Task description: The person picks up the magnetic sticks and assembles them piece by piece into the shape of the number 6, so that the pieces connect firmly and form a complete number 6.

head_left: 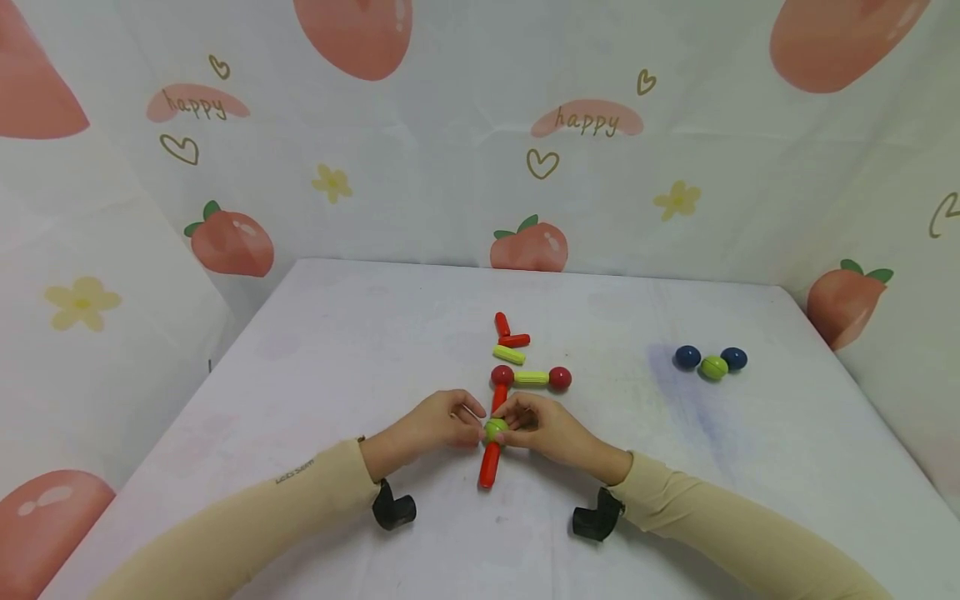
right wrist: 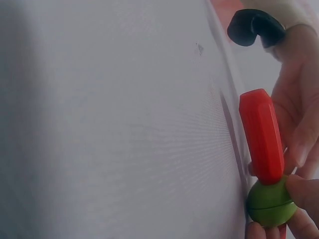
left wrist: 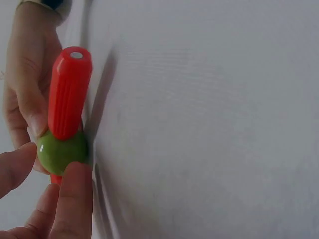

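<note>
A green ball (head_left: 496, 430) sits between both hands, with one red magnetic rod (head_left: 489, 465) joined to its near side and a second red rod (head_left: 499, 402) on the far side. The near rod's end (left wrist: 76, 55) shows a metal dot. My right hand (head_left: 551, 429) pinches the ball, its thumb (right wrist: 303, 195) on one side and fingers below. My left hand (head_left: 442, 419) is beside the ball; a fingertip (left wrist: 78, 172) touches it, while the thumb stands slightly apart. Beyond the far rod, a red ball (head_left: 502, 376), a yellow-green rod (head_left: 531, 378) and another red ball (head_left: 559, 378) form a row.
Behind the row lie a loose yellow-green rod (head_left: 509, 355) and two red rods (head_left: 514, 341). At the right of the white table (head_left: 300, 350) are two dark blue balls (head_left: 687, 357) and a green ball (head_left: 714, 367). Printed cloth (head_left: 450, 167) hangs behind the table.
</note>
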`<state>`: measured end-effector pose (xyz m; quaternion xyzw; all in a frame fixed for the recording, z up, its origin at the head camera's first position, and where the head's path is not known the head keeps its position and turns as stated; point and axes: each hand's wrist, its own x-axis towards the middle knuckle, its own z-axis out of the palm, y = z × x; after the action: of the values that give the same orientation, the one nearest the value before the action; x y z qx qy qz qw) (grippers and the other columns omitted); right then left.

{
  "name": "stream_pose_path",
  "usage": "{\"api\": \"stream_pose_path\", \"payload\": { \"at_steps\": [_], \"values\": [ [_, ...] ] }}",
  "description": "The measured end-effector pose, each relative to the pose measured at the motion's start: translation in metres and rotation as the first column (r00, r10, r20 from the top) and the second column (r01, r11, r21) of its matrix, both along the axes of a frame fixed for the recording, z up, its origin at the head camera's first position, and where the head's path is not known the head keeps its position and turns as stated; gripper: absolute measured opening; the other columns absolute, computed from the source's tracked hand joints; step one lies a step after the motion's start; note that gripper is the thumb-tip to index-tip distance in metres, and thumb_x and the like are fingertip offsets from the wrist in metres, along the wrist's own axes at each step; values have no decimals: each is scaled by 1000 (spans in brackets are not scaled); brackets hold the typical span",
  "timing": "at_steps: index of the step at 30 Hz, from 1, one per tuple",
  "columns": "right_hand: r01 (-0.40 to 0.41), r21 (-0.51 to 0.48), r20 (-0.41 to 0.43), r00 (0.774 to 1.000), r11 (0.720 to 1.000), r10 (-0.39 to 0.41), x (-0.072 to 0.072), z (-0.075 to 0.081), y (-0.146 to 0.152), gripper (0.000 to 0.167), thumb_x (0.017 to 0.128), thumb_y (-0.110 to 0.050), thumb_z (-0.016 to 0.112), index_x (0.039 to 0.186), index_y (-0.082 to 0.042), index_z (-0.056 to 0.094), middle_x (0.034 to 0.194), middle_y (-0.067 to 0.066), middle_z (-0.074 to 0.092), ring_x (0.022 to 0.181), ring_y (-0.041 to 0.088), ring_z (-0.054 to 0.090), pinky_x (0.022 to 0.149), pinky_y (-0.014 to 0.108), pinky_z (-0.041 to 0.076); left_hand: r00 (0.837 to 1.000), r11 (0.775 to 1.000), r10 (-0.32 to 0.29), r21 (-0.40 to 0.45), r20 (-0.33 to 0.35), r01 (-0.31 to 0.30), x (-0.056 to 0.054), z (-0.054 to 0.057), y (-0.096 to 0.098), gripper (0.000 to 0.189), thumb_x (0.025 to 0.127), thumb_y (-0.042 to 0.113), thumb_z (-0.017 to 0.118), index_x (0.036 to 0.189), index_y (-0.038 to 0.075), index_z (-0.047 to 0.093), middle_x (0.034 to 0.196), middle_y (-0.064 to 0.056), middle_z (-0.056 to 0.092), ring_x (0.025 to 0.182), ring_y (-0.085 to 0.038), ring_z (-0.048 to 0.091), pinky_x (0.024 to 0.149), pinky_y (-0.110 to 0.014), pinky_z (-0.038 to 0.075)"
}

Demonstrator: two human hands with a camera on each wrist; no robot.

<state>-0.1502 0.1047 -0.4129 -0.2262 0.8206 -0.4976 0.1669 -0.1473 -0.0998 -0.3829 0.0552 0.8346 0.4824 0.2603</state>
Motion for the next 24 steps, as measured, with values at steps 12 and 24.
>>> {"api": "stream_pose_path", "payload": {
  "at_steps": [12, 24],
  "values": [
    [-11, 3, 1, 1000, 1000, 11, -1, 0, 1, 27, 82, -21, 71, 105, -11, 63, 92, 5, 65, 85, 14, 60, 76, 16, 50, 999, 999, -26, 25, -42, 27, -2, -14, 2, 26, 82, 9, 69, 104, 1, 59, 87, -8, 66, 70, -7, 59, 63, -20, 50],
    [-8, -6, 3, 1000, 1000, 8, -1, -2, 1, 29, 82, -19, 71, 107, -10, 62, 94, 6, 65, 87, 15, 60, 76, 16, 49, 1000, 998, -24, 52, -16, 25, -3, -14, 5, 24, 83, 6, 68, 104, 0, 59, 87, -9, 64, 71, -7, 61, 70, -23, 56]
  ]
}}
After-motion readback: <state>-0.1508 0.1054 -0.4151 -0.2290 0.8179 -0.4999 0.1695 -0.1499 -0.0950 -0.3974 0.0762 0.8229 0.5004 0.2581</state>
